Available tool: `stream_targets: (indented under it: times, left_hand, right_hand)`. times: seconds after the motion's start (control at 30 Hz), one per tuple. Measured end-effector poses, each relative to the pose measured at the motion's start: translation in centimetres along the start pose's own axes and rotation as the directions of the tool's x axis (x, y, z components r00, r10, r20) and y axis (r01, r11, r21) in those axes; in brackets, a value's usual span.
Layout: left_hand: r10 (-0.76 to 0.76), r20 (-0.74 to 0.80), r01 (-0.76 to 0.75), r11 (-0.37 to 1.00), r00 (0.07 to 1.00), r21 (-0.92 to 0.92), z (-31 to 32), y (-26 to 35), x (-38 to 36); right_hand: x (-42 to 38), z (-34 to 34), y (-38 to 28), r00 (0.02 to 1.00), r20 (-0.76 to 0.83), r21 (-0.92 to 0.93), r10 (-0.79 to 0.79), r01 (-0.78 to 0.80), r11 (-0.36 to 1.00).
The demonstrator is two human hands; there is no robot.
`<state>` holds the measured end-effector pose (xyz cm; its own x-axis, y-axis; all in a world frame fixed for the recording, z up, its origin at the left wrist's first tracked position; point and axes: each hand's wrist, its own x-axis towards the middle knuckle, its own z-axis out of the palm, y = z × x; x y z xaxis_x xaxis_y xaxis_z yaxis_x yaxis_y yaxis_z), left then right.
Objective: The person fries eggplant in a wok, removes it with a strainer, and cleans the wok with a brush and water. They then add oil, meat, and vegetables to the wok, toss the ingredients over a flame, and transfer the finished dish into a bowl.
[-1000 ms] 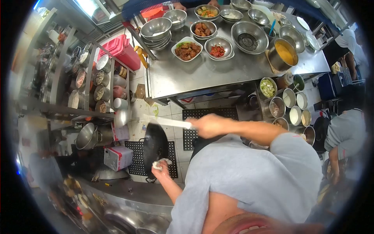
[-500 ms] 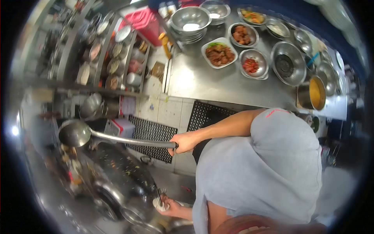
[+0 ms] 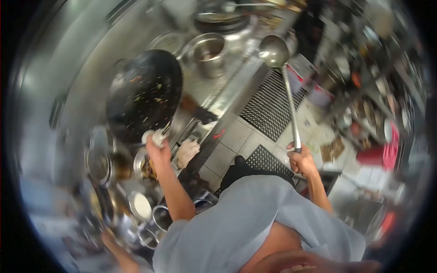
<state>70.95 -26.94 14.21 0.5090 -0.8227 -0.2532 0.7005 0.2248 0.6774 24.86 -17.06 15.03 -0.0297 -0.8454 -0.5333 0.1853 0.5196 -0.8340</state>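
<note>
My left hand (image 3: 159, 150) is closed round a white cloth (image 3: 155, 138) at the handle of a black wok (image 3: 144, 95). The wok is tilted, and small green and orange food scraps cling to its inner surface. On the other side, my right hand (image 3: 302, 159) grips the dark end of a long metal ladle (image 3: 291, 104). The bowl of the ladle points away from me, above the floor mat, and looks empty.
A metal pot (image 3: 208, 50) stands on the stove beyond the wok. Bowls and containers, one with white contents (image 3: 141, 205), lie at the lower left near another person's arm (image 3: 119, 252). Black mats (image 3: 268, 107) cover part of the tiled floor. Shelves and a pink bin (image 3: 384, 150) are at the right.
The view has swung round from the steel table with food bowls towards the stove. The wok is now lifted and tilted in my left hand. My right hand still holds the ladle.
</note>
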Motion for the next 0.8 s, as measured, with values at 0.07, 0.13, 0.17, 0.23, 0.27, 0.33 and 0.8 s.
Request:
stream_targets:
  times: [0.07,0.13,0.17,0.23,0.27,0.33,0.8]
  left_hand:
    - [0.066,-0.141,-0.064,0.998,0.988,0.020,-0.2,-0.1,1.6]
    - [0.037,-0.266,-0.037,0.999,0.963,0.007,-0.1,-0.5,1.8]
    - [0.053,-0.134,-0.058,0.998,0.990,-0.036,-4.3,-1.2,3.7]
    - [0.093,-0.135,-0.090,0.996,0.986,0.026,-6.9,-0.7,5.1]
    - [0.106,-0.112,-0.093,0.990,0.988,0.110,-8.3,-0.3,5.8]
    - [0.158,-0.289,-0.138,0.986,0.944,0.089,-3.9,0.8,4.5]
    - [-0.090,-0.440,0.032,0.990,0.893,-0.135,-8.8,-7.2,-11.3]
  right_hand:
    - [3.1,1.8,-4.4,0.992,0.089,-0.117,-0.084,0.094,0.989]
    - [6.3,4.6,-9.5,0.957,0.147,-0.211,-0.249,0.277,0.938]
    - [7.7,6.6,-11.9,0.937,0.201,-0.242,-0.285,0.330,0.913]
    - [11.3,11.2,-16.1,0.890,0.317,-0.304,-0.328,0.423,0.853]
    - [14.0,14.0,-17.4,0.866,0.378,-0.339,-0.327,0.459,0.821]
    - [20.0,19.2,-21.3,0.860,0.364,-0.513,-0.357,0.505,0.694]
    - [46.8,40.2,-26.8,0.549,0.817,0.229,0.176,-0.589,0.775]
